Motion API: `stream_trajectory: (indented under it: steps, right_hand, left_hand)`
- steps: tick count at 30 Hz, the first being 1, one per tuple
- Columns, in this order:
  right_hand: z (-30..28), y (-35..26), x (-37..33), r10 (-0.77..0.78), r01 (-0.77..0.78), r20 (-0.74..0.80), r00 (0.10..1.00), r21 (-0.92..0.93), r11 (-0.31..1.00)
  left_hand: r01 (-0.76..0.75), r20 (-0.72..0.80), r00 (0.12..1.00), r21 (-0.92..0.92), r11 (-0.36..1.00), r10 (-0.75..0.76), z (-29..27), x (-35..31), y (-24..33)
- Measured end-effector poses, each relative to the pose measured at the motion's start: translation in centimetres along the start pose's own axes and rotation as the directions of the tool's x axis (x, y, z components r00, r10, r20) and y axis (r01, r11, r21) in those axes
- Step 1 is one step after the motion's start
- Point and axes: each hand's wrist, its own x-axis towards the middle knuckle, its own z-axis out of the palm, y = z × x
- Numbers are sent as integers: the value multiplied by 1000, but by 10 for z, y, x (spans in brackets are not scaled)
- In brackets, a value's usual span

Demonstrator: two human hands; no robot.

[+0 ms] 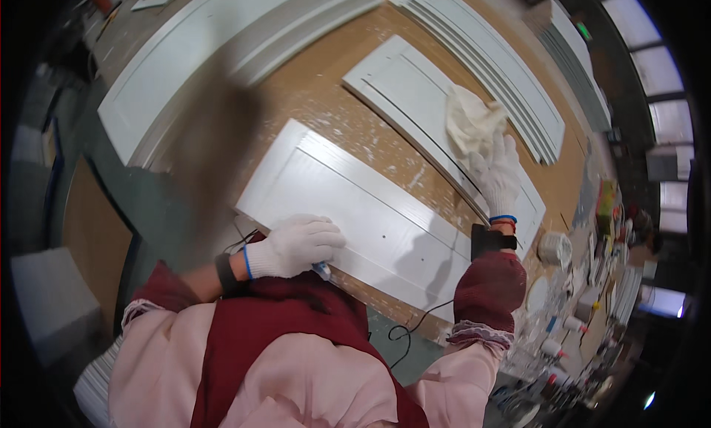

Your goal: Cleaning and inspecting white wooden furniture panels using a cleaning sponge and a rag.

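Observation:
A white panel (355, 213) with a grooved frame lies in front of me on the worktable. My left hand (300, 244), in a white knit glove, is at its near edge with fingers curled. A small blue-and-white thing (321, 270) pokes out below those fingers; its kind is hidden. My right hand (495, 177), gloved too, reaches over to a second white panel (400, 72) farther back. It grips a crumpled cream cloth (471, 120) lying on that panel's far right part; the fingertips are partly lost against the cloth.
Stacked white panels (489, 57) stand behind, with larger ones (185, 65) at the far left. The brown tabletop (326, 94) is spotted with white. A roll of tape (554, 249) and several bottles (574, 324) crowd the right. A black cable (406, 332) hangs near me. A dark blur (222, 131) covers part of the left.

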Motion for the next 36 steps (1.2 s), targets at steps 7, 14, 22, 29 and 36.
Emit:
stream_trajectory:
  steps: [7, 14, 22, 29, 36]
  right_hand:
    - [46, -11, 46, -287, 286, 14, 958, -144, 948]
    - [30, -58, 30, -80, 76, 75, 994, 54, 996]
    - [6, -113, 16, -232, 206, 212, 949, 137, 969]
    - [-11, -226, -31, -473, 307, 402, 784, 412, 858]
    - [10, -268, -48, -470, 230, 552, 689, 448, 864]
  left_hand:
    - [-79, -128, 988, 28, 997, 81, 7, 13, -17]
    - [-136, -253, 954, 108, 985, 160, 19, 24, -32]
    - [10, -163, 987, 118, 993, 10, 25, 19, -19]
    - [-18, -140, 989, 196, 980, 46, 33, 16, -21]
    - [138, -136, 981, -14, 990, -138, 59, 21, -21]
